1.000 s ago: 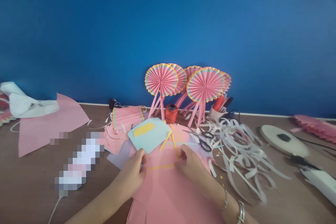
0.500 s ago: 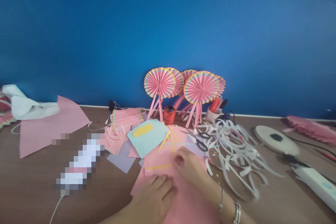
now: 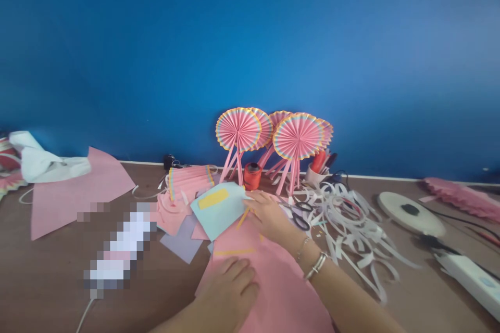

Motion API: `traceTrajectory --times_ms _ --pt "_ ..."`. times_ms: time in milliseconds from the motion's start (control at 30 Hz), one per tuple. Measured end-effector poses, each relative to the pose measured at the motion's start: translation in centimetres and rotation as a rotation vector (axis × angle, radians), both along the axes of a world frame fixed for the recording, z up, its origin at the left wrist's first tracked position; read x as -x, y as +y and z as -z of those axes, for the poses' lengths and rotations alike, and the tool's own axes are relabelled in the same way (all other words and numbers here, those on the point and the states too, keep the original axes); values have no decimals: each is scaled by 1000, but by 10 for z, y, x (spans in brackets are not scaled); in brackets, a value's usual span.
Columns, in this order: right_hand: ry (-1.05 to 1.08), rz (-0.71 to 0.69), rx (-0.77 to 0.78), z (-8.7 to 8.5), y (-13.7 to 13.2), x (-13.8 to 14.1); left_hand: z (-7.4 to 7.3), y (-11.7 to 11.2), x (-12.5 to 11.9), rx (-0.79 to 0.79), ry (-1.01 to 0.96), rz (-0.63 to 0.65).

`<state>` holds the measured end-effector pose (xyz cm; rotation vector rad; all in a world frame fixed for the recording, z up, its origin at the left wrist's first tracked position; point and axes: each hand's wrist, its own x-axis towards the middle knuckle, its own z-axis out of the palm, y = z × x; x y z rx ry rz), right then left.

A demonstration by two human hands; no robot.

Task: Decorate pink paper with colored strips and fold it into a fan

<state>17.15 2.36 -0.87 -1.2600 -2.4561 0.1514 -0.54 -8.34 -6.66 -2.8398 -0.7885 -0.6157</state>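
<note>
My left hand (image 3: 230, 286) lies flat, fingers together, on a large pink paper sheet (image 3: 269, 291) in front of me. A thin yellow strip (image 3: 228, 252) is stuck across that sheet just beyond the fingers. My right hand (image 3: 267, 213) reaches forward over the sheet, fingers spread, its tips at loose yellow strips (image 3: 242, 217) beside a light blue card (image 3: 219, 210) that carries a yellow patch (image 3: 213, 199). Bracelets circle the right wrist. Nothing shows in either hand.
Pink pleated paper fans (image 3: 269, 132) lean against the blue wall, with a red tape roll (image 3: 252, 175) and a cup of pens (image 3: 318, 169) at their feet. Scissors (image 3: 299, 213) and a heap of white paper strips (image 3: 351, 218) lie right. A folded pink fan (image 3: 189, 179) lies left.
My left hand came back from the sheet's far edge and settled flat on the near part. My right hand moved forward to the yellow strips by the blue card.
</note>
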Motion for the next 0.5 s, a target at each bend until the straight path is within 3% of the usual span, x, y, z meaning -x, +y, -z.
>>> traceTrajectory --times_ms 300,500 --pt "-222 43 12 1 7 3 -2 4 4 33 101 54" --pt "43 59 12 -2 2 0 -19 7 -3 143 238 65"
